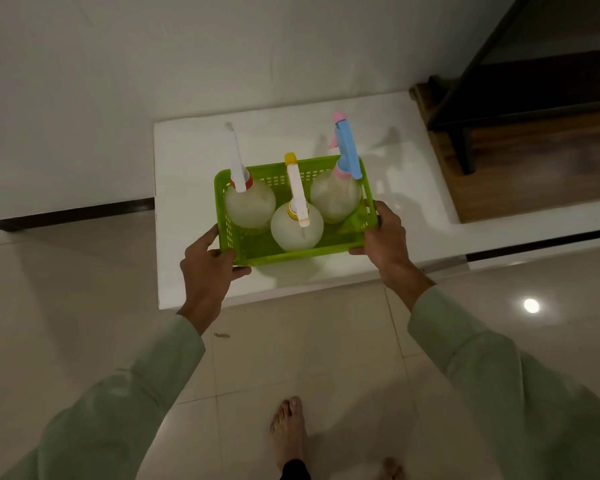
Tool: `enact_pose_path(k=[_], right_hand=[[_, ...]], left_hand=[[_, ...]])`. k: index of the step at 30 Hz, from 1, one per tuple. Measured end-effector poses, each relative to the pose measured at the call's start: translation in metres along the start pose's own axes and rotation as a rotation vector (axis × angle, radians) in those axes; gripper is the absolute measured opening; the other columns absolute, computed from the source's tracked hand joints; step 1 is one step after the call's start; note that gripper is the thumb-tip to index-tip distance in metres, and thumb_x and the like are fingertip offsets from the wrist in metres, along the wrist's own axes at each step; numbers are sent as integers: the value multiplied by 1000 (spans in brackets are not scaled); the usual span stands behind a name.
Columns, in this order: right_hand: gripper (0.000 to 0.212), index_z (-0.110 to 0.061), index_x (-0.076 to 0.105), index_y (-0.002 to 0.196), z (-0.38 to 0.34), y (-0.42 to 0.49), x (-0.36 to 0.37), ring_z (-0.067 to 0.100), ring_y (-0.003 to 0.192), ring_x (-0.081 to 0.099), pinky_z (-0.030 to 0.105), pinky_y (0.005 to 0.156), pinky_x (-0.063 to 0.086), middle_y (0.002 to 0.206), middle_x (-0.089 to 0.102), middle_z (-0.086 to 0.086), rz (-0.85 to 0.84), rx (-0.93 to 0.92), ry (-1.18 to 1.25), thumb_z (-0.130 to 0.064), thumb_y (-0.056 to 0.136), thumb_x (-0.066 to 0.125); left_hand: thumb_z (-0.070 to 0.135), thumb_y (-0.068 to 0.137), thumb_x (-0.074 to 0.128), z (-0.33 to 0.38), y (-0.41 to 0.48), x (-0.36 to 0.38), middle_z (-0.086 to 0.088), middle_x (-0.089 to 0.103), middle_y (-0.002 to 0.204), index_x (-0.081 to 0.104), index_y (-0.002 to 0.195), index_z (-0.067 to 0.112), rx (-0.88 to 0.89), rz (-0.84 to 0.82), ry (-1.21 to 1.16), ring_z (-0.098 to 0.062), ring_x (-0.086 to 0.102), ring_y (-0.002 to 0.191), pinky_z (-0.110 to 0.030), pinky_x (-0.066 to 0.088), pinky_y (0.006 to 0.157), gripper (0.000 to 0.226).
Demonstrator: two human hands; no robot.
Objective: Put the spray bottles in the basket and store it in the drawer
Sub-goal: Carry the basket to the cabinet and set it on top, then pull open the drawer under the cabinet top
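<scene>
Basket (253, 252), green, over white counter (187, 161) | contents: three spray bottles (297, 226), upright | my left hand (207, 271) fingers closed on left rim | right hand (385, 233) likewise, right rim

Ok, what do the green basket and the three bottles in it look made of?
Green basket: moulded plastic by the look, uniform bright colour, perforated grid walls, slight sheen. Bottles: probably translucent, frosted plastic, cloudy bodies with coloured plastic trigger heads. Glass can't be ruled out. Left hand and right hand grip the basket's ends.
</scene>
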State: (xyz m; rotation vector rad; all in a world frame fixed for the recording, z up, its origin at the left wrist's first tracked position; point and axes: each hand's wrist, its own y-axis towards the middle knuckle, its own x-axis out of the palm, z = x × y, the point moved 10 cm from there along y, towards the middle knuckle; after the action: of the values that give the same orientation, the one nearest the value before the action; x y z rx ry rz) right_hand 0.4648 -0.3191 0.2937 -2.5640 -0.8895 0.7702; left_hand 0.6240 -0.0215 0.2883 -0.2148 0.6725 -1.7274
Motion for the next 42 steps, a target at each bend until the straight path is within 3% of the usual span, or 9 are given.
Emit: enact_pose_path(k=[6,10,13,15,19,26,31,34,42], right_hand=[[47,-20,52,142,10,-18,-14,27,116,64,46,94,58,133,62,6,23,-23,101,-13,97,61],[21,-7,62,119,39,-67,-55,21,102,62,43,89,53,121,66,12,368,-167,237,-14,99,61],[4,-13,59,98,98,-93,-51,20,83,56,42,74,52,91,61,9,406,-16,358,-14,101,57],[10,-16,58,97,150,-96,-26,21,86,58,36,69,50,91,61,7,277,250,498,-22,104,53],[39,-10,55,127,225,-84,38,32,108,60,49,96,51,120,63,16,6,606,737,-41,105,46],[52,-13,46,129,282,-13,116,35,120,53,51,105,46,132,53,16,-88,654,936,-56,102,43],[77,-22,22,159,326,32,151,38,146,37,56,119,32,159,35,15,-18,726,1055,-66,98,37],[86,-20,27,157,347,54,164,37,150,33,60,122,24,161,35,15,-30,742,1132,-77,93,32],[87,-15,49,141,352,85,173,36,135,53,60,119,33,144,56,14,-172,616,1360,-82,88,33]], left_hand=[[14,95,60,-3,-21,-5,-11,71,116,46,148,26,4,16,22,-34,77,76,-32,64,67,57],[20,97,60,-11,-65,-19,-7,68,112,56,131,14,138,170,-27,-30,75,79,-39,62,75,35],[19,98,58,-50,-90,-12,-16,70,109,62,108,12,83,208,-114,-28,74,80,-39,61,76,14],[19,98,58,-95,-93,-1,-19,71,110,65,107,10,-104,172,-211,-32,73,90,-38,59,80,14],[24,101,53,-179,-78,34,-13,64,132,57,134,8,-415,27,-370,-32,61,124,-44,51,102,37],[36,101,48,-265,0,83,-15,49,146,42,144,11,-574,-11,-650,-36,49,134,-52,41,112,50],[47,103,36,-320,47,103,-14,35,158,23,157,15,-668,70,-801,-38,37,144,-55,31,118,64],[54,101,28,-342,73,111,-13,29,163,16,159,19,-680,107,-892,-36,32,148,-57,26,120,69],[54,99,28,-350,104,122,-15,54,142,49,138,10,-556,48,-1134,-36,51,133,-57,34,116,63]])
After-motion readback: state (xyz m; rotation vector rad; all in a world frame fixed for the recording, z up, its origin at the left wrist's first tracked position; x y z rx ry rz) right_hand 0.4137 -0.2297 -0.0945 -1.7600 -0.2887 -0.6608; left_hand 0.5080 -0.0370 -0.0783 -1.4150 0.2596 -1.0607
